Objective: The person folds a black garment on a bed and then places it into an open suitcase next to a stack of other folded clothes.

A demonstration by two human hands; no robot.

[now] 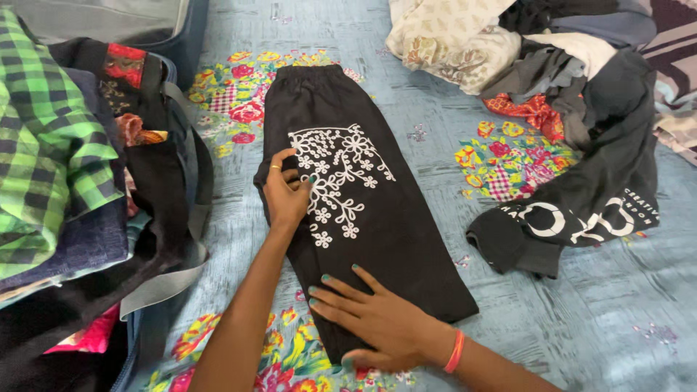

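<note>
So the black garment (377, 210) with the white floral embroidery (335, 178) is lying folded flat in the middle of the bed, on that blue floral bedsheet (435, 116). Your left hand (287, 192) is on its left edge, fingers curled in and pinching the fabric right by the embroidery. Your right hand (377, 319) is pressed flat on the lower end, fingers spread open, not gripping anything, with an orange bangle (455, 352) on the wrist. Off to the right, well apart, there's a black shirt with white print (581, 210) and a heap of mixed clothes (523, 51) behind it. On the left sits an open bag (167, 167) stuffed with clothes, a green checked shirt (43, 145) on top.
</note>
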